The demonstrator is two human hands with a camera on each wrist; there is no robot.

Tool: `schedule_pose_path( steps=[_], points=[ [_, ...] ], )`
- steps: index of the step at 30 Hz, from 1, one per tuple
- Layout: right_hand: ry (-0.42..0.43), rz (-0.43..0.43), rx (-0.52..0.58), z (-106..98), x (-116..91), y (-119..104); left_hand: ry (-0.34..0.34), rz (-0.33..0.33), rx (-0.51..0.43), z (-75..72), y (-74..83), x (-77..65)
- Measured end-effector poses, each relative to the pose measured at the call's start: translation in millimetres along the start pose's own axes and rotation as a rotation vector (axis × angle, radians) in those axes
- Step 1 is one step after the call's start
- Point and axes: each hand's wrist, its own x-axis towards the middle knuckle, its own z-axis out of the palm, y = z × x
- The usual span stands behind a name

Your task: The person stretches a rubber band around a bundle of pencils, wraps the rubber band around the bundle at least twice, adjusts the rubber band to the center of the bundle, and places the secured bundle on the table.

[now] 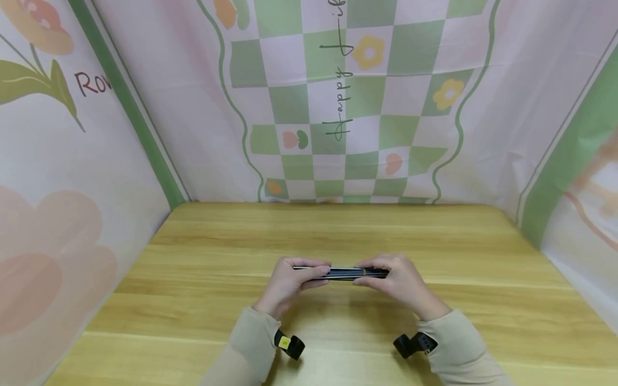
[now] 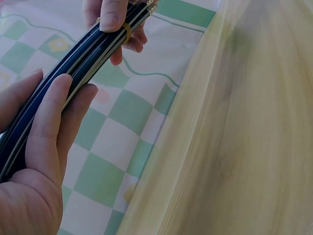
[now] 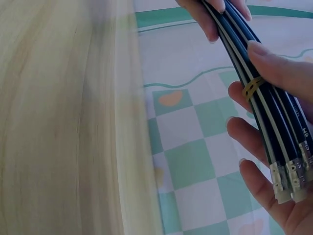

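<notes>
Both hands hold a bundle of dark blue pencils [image 1: 341, 274] with pale stripes, level above the table. A tan rubber band [image 3: 253, 88] goes round the bundle. My left hand [image 1: 288, 281] grips the bundle's left part, thumb on the near side; the pencils' far left ends are hidden in it. At the other end, beside the band, my right hand [image 1: 399, 279] holds the pencils between thumb and fingers. Metal ferrules [image 3: 277, 176] and whitish erasers [image 3: 299, 195] show at that end in the right wrist view.
Below the hands is a wood-grain table [image 1: 347, 236]. Printed cloth [image 1: 367, 102] with green checks hangs behind it, and more cloth [image 1: 53, 214] hangs at the sides. A black wrist camera [image 1: 291, 344] sits on the left wrist, another camera [image 1: 414, 344] on the right.
</notes>
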Motion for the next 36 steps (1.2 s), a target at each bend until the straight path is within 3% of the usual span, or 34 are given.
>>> schedule_pose_path(
  steps=[4,11,24,32,36],
  points=[
    [0.009,-0.028,-0.039,0,1,-2,0.003,-0.003,0.003,0.7,0.7,-0.6],
    [0.016,-0.189,-0.135,3,4,-5,-0.001,-0.002,0.038,2.2,-1.7,-0.3],
    [-0.095,0.027,-0.16,-9,1,-6,0.016,0.015,0.033,0.9,2.0,-0.2],
    [-0.052,-0.079,-0.163,-4,2,-5,0.018,0.017,0.029,1.8,1.1,-0.3],
    [-0.045,-0.071,-0.16,0,2,-8,0.008,0.013,0.043,2.5,-0.3,-0.3]
  ],
)
